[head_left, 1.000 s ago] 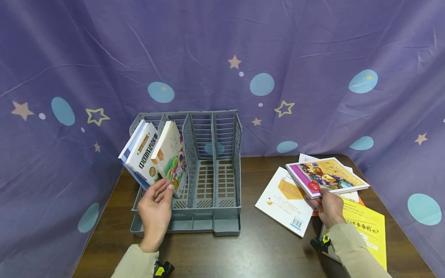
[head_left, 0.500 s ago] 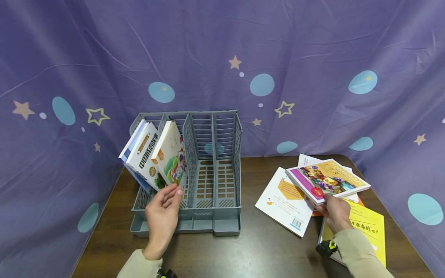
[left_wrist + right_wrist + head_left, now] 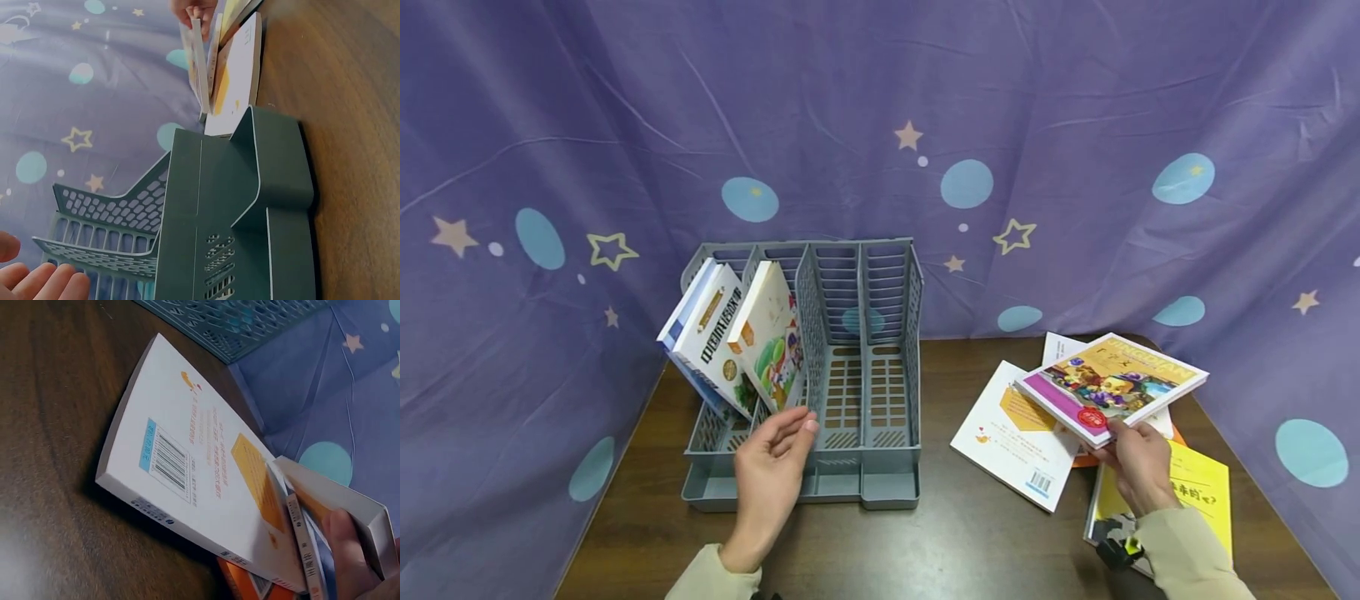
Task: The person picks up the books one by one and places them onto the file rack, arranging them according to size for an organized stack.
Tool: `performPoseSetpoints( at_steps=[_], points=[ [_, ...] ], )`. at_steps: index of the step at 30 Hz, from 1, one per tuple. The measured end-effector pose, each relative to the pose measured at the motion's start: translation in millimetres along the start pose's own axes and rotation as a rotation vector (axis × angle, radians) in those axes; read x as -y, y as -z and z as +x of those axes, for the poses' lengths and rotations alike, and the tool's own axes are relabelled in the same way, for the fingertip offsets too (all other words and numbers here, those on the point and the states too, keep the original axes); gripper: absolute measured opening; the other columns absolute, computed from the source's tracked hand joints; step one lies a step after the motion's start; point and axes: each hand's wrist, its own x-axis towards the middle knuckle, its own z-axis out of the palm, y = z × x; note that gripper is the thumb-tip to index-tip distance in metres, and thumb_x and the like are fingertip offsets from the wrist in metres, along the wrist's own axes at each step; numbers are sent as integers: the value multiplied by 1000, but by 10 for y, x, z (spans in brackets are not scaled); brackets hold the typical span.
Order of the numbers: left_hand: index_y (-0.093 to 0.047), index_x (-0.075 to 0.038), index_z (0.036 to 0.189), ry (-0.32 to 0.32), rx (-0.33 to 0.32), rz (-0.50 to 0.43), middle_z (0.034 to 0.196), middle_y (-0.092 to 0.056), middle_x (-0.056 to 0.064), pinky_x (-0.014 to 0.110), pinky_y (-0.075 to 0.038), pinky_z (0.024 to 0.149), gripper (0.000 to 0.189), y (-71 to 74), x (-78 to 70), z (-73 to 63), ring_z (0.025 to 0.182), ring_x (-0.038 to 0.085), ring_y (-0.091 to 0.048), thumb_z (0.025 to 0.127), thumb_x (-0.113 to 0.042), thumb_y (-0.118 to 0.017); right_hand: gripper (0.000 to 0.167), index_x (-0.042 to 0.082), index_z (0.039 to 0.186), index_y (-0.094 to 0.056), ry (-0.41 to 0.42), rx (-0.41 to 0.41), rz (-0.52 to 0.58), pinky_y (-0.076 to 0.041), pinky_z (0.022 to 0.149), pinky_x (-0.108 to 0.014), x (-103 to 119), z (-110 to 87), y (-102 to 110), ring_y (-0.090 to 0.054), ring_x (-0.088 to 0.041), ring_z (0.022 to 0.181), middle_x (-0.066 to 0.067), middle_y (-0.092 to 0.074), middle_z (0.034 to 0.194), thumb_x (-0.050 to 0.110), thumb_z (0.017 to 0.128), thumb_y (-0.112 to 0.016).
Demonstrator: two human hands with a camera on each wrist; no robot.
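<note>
My right hand [image 3: 1141,467] pinches the near corner of a picture book [image 3: 1112,385] with a yellow and purple cover, held tilted above the other books. Beneath it, a white book [image 3: 1011,433] lies back cover up, its barcode plain in the right wrist view. My left hand [image 3: 775,467] is held in front of the grey file rack [image 3: 889,467], fingers loosely bent with nothing in them. In the rack lean a white book with a green picture [image 3: 766,342], a white book with black lettering [image 3: 711,333] and a blue-edged book [image 3: 679,321].
A yellow book [image 3: 1206,479] lies by my right sleeve at the table's right side. More books, one with an orange edge, are partly covered in that pile. A purple curtain [image 3: 865,100] hangs behind the brown table [image 3: 917,558].
My left hand has drawn away from the leaning white book, to the right and nearer me. My right hand has shifted slightly right and nearer, tilting the picture book up off the pile.
</note>
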Motion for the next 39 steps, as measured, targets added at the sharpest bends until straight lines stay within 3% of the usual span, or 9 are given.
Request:
performPoseSetpoints(
  at_steps=[6,11,16,23,29,39],
  points=[
    [-68,7,102,6,23,-33,93,-70,21,19,-55,68,20,-24,-6,-31,77,20,-70,82,9,-68,51,-6,143,-28,58,37,-35,-55,58,-25,24,-95,0,-63,-8,69,4,-61,82,17,100,-44],
    [-68,4,102,1,54,-103,94,-71,19,24,-55,70,20,-49,-27,-53,78,15,-70,83,5,-70,53,-6,144,-27,80,50,-89,-55,61,-26,30,-169,16,-63,-8,72,1,-61,90,21,101,-43],
    [-68,2,103,-21,75,-135,95,-71,19,25,-56,70,20,-80,-48,-71,79,17,-70,83,3,-71,58,-5,147,-21,106,115,-129,-56,68,-28,52,-256,54,-65,-9,79,-7,-58,106,23,102,-43],
    [-69,0,103,1,119,-147,95,-71,16,27,-56,71,20,-134,-83,-88,79,20,-71,83,-1,-72,53,-8,141,-29,189,142,-184,-57,69,-27,99,-392,73,-67,-9,79,2,-65,93,24,101,-44],
    [-69,0,103,33,143,-166,96,-71,17,28,-56,71,21,-163,-92,-103,79,21,-71,83,-1,-72,51,-7,140,-32,265,144,-269,-56,68,-26,127,-530,37,-67,-9,80,0,-67,97,25,101,-44],
    [-67,1,107,68,211,-179,100,-70,19,30,-56,74,23,-169,-105,-57,86,29,-70,85,-2,-70,45,-6,133,-37,376,246,-210,-56,65,-28,156,-758,28,-67,-10,78,7,-70,91,22,100,-50]
  ],
)
